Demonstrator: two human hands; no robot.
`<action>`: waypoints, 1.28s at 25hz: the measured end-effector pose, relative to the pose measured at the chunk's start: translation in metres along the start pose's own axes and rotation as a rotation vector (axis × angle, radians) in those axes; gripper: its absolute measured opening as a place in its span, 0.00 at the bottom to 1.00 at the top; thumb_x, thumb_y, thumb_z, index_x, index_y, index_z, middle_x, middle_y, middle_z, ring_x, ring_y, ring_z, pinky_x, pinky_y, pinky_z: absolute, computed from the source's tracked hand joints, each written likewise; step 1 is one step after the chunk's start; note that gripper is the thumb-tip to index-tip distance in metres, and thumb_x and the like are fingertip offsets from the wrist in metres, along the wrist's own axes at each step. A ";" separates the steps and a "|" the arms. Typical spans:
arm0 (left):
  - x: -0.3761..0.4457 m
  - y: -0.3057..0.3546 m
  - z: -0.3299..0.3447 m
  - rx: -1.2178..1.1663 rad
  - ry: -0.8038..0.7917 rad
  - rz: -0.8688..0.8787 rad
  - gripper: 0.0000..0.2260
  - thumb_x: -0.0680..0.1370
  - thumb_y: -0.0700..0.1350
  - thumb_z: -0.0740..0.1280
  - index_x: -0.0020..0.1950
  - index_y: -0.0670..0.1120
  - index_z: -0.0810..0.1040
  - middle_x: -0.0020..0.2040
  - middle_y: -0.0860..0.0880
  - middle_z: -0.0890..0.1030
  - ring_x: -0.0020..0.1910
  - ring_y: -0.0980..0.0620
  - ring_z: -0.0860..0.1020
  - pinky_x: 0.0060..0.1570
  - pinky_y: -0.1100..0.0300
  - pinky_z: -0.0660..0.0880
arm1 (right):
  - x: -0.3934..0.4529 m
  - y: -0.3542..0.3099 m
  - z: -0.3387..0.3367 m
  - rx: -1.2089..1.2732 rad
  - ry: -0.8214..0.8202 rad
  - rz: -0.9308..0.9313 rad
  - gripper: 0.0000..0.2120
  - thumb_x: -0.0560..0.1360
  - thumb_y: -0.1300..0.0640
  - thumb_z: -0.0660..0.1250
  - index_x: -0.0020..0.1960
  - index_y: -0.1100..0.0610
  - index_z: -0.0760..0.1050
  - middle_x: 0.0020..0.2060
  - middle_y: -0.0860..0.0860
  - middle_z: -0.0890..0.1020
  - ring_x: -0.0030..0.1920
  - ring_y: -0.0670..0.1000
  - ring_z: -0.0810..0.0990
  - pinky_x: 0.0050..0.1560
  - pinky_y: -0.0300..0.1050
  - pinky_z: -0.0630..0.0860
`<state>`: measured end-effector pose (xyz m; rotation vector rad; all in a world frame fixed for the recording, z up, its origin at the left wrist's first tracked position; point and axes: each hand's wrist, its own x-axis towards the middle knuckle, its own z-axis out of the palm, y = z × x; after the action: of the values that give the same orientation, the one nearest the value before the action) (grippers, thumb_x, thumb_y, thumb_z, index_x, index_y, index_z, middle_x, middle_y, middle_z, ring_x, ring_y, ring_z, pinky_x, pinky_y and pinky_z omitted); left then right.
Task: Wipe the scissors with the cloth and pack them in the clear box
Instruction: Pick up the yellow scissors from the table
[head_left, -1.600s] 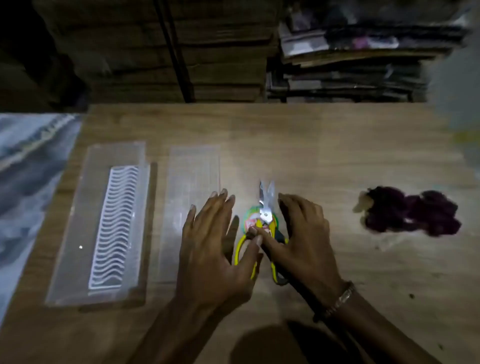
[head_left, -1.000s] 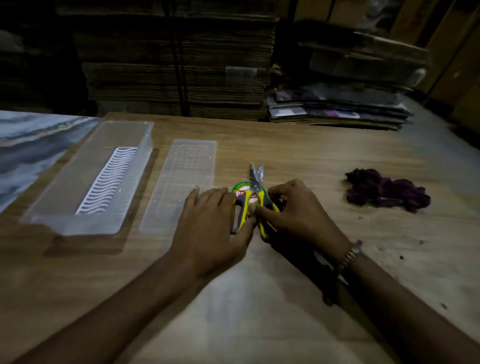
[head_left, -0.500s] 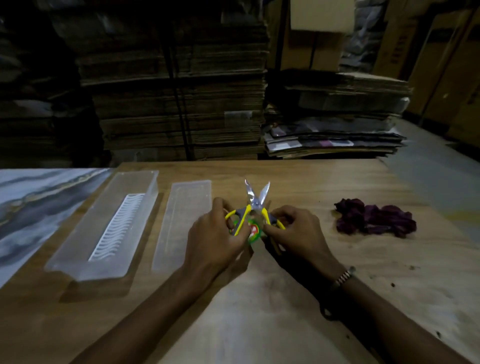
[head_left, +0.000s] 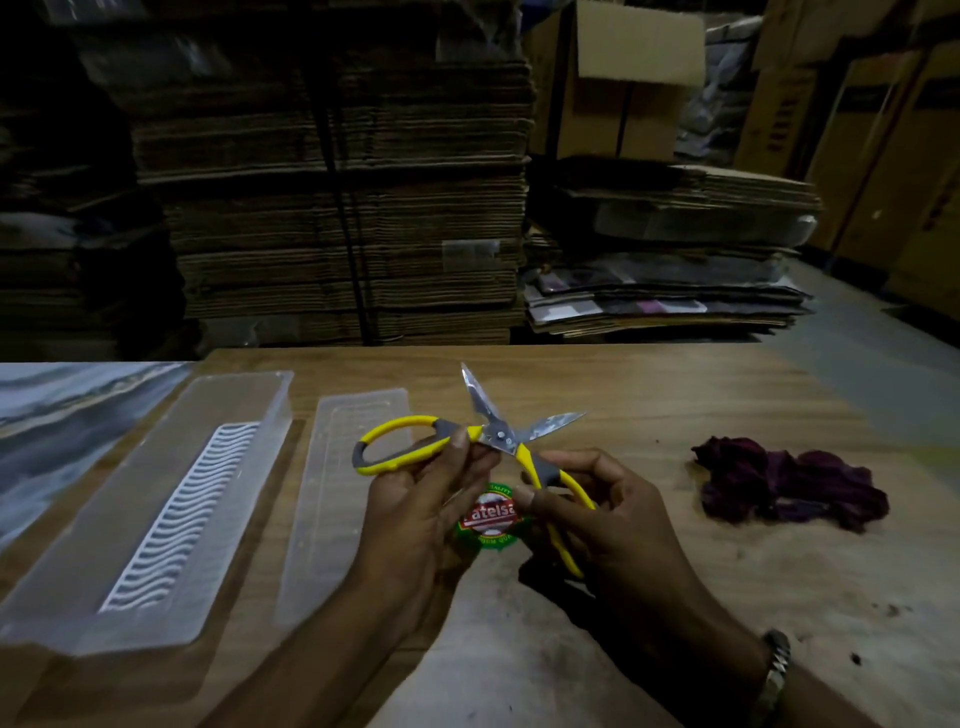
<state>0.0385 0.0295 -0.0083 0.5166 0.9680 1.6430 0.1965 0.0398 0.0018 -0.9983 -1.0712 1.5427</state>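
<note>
Yellow-and-grey scissors (head_left: 497, 435) are held above the wooden table (head_left: 675, 571), blades spread wide apart and pointing away from me. My left hand (head_left: 421, 519) pinches the left handle near the pivot. My right hand (head_left: 613, 525) grips the right handle, with its fingers curled round it. A round red-and-green label (head_left: 488, 517) hangs between my hands. The dark purple cloth (head_left: 784, 483) lies crumpled on the table to the right, apart from both hands. The clear box (head_left: 156, 504), with a white wavy insert, stands at the left, and its flat lid (head_left: 343, 488) lies beside it.
Tall stacks of flattened cardboard (head_left: 337, 208) rise behind the table's far edge. Brown cartons (head_left: 883, 130) stand at the back right. A marbled grey sheet (head_left: 67, 415) lies left of the clear box.
The scissors were lifted off the table and their blades were spread far wider, each hand pulling a handle outward. My view tilted upward, showing more of the room.
</note>
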 end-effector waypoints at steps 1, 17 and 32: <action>0.000 0.000 -0.001 0.016 -0.006 -0.013 0.07 0.81 0.40 0.71 0.51 0.37 0.86 0.50 0.38 0.90 0.48 0.45 0.91 0.40 0.56 0.86 | -0.005 0.000 0.004 -0.022 -0.028 0.013 0.11 0.68 0.65 0.82 0.45 0.52 0.87 0.43 0.59 0.89 0.43 0.62 0.88 0.48 0.60 0.85; 0.006 0.005 -0.010 0.101 -0.070 0.032 0.08 0.74 0.46 0.76 0.50 0.43 0.87 0.42 0.45 0.89 0.36 0.50 0.89 0.29 0.59 0.81 | 0.063 -0.056 -0.146 -1.483 0.453 -0.096 0.22 0.75 0.39 0.75 0.64 0.47 0.76 0.66 0.53 0.80 0.68 0.60 0.74 0.65 0.60 0.75; -0.011 -0.006 -0.012 0.104 -0.124 -0.036 0.10 0.80 0.42 0.73 0.58 0.38 0.85 0.52 0.36 0.88 0.44 0.39 0.89 0.39 0.47 0.84 | 0.010 -0.043 -0.046 -0.886 0.200 -0.847 0.11 0.74 0.57 0.81 0.53 0.52 0.83 0.50 0.44 0.86 0.52 0.39 0.85 0.52 0.28 0.79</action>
<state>0.0362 0.0152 -0.0187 0.6598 0.9691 1.5159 0.2488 0.0627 0.0296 -1.0083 -1.7717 0.2439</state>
